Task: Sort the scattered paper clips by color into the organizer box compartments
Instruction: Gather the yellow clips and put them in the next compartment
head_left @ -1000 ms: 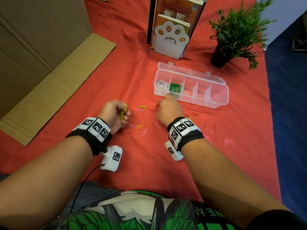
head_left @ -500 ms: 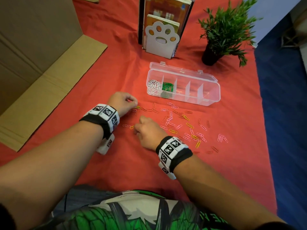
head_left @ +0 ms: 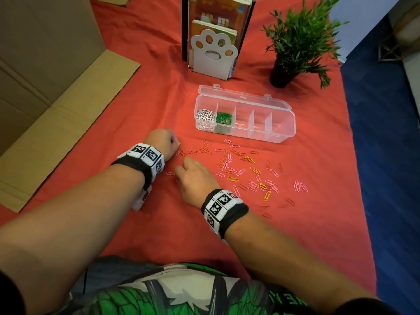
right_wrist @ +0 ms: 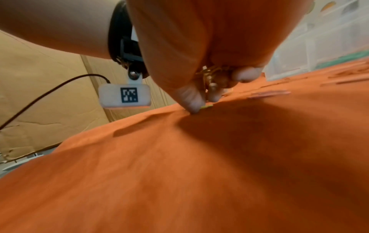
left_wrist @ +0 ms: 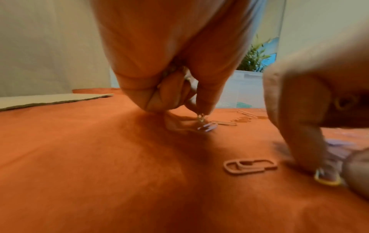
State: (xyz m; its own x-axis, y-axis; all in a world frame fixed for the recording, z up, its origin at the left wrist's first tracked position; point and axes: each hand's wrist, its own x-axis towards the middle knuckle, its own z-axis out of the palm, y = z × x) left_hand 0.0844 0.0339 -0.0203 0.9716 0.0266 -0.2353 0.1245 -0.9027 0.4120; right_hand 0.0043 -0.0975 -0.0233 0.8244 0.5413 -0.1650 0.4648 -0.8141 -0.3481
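The clear organizer box [head_left: 285,135] lies open, with white clips [head_left: 205,118] in its leftmost compartment and green clips [head_left: 223,119] in the one beside it. Pink, yellow and red paper clips [head_left: 245,169] are scattered on the red cloth in front of it. My left hand [head_left: 163,142] is curled knuckles-up on the cloth, holding a bunch of yellow clips [head_left: 180,143]; one pinched clip [left_wrist: 201,117] hangs onto a pale clip [left_wrist: 207,126]. My right hand [head_left: 193,176] pinches a yellow clip [right_wrist: 206,107] on the cloth, with more yellow clips [right_wrist: 211,71] in its palm.
Flattened cardboard [head_left: 56,87] covers the left side. A paw-shaped bookend [head_left: 213,55] with books and a potted plant [head_left: 295,42] stand behind the box. The cloth ends at the right, where blue floor [head_left: 386,178] shows. A pink clip [left_wrist: 249,165] lies between my hands.
My right hand has come back from the box's front wall to the cloth beside my left hand. My left hand has turned knuckles-up and dropped to the cloth with its yellow clips.
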